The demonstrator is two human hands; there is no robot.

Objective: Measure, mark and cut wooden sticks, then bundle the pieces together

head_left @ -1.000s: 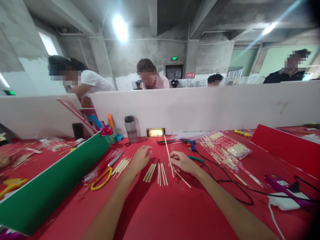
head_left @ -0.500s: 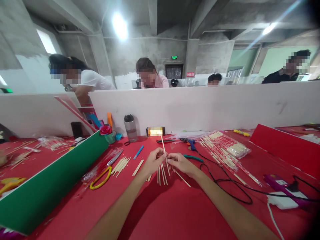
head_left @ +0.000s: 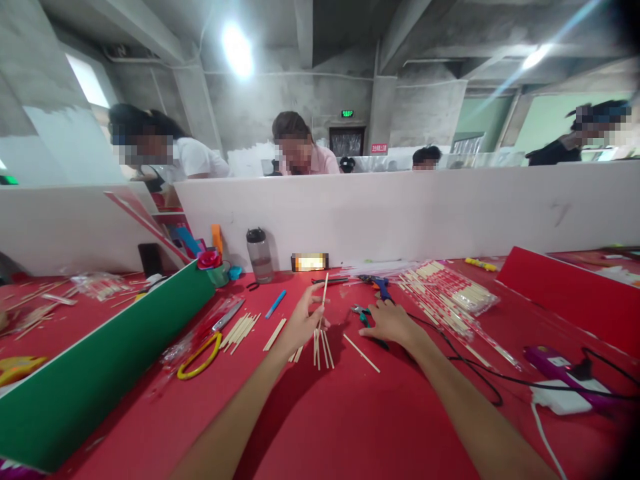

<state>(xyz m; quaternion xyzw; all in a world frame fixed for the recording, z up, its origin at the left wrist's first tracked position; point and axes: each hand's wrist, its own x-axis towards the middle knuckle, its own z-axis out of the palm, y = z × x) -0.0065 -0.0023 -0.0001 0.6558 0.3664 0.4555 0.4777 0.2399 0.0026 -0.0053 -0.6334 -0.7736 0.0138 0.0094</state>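
Note:
My left hand (head_left: 306, 321) is closed on a thin wooden stick (head_left: 325, 293), which points up and away from me. Just below that hand, several short sticks (head_left: 323, 350) lie fanned on the red table. My right hand (head_left: 393, 322) holds nothing that I can see; its fingers are stretched and apart, over a pair of green-handled pliers (head_left: 364, 319). Part of the pliers is hidden under the palm. Beyond those fingertips lies a blue glue gun (head_left: 383, 288). One loose stick (head_left: 362, 353) rests between the hands.
On the left are yellow-handled scissors (head_left: 200, 357), short sticks (head_left: 243, 331), a blue marker (head_left: 276, 304) and a green board (head_left: 110, 373). Packed sticks (head_left: 450, 293), a black cable (head_left: 480, 373) and a purple power strip (head_left: 555, 367) lie right. A bottle (head_left: 259, 257) stands behind.
My right hand has left the stick and moved right to the pliers, its fingers spreading. The left hand keeps the stick, now turned more upright. The pliers' jaws have come into view.

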